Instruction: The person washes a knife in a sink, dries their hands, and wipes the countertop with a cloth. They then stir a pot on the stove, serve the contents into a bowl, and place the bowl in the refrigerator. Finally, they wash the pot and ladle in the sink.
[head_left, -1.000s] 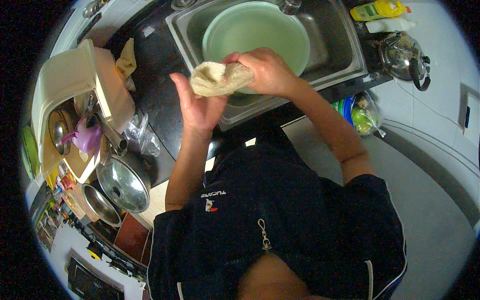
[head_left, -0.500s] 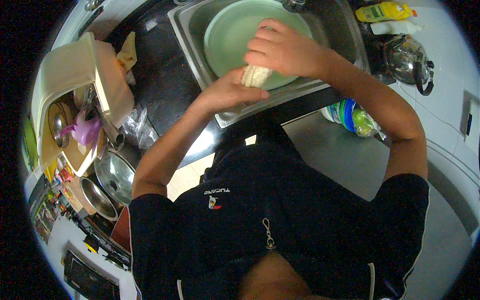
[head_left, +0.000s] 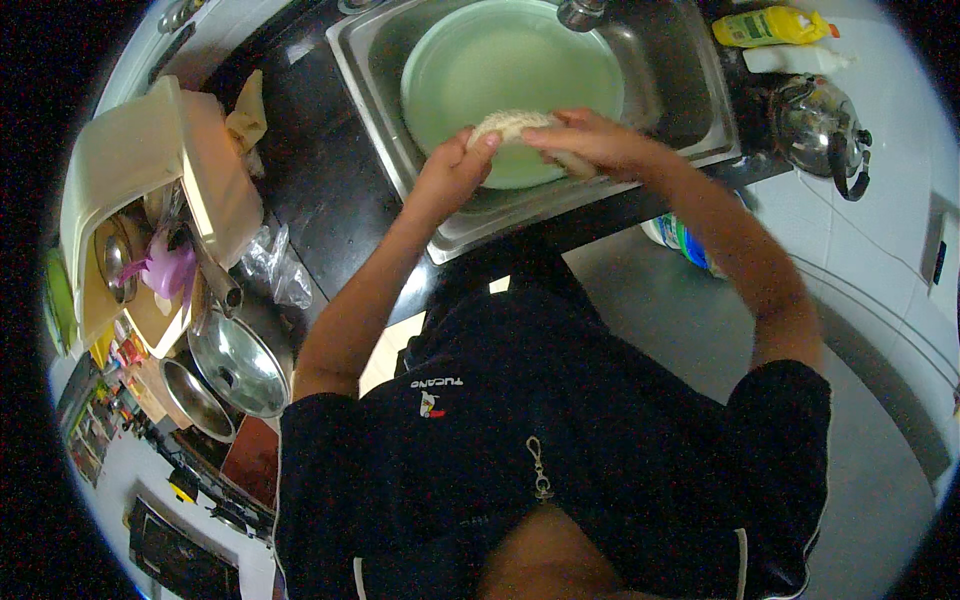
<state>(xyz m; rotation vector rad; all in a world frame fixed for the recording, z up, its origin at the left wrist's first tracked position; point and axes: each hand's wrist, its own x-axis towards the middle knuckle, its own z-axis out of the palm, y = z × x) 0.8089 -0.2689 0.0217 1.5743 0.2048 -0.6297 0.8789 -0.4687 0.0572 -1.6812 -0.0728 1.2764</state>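
Observation:
Over the near rim of a pale green basin [head_left: 415, 120], my two hands hold a cream, rough-textured cloth [head_left: 508, 124], bunched into a thick curved roll. My left hand [head_left: 452, 178] grips its left end, thumb on top. On its right part lies my right hand [head_left: 600, 143], fingers closed over it and a little blurred; a bit of the roll shows below them. Cloudy water fills the basin, which stands in a steel sink [head_left: 655, 75].
A tap [head_left: 580, 12] reaches over the basin's far edge. To the right are a metal kettle [head_left: 815, 125], a yellow bottle [head_left: 765, 27] and a white bottle [head_left: 790, 60]. A cream dish box [head_left: 130, 150], clear plastic bag [head_left: 280, 265] and metal bowls [head_left: 240, 365] stand left.
My right hand has come down and right from above the basin, and the two hands are farther apart. The cloth has gone from upright between them to lying sideways and curved.

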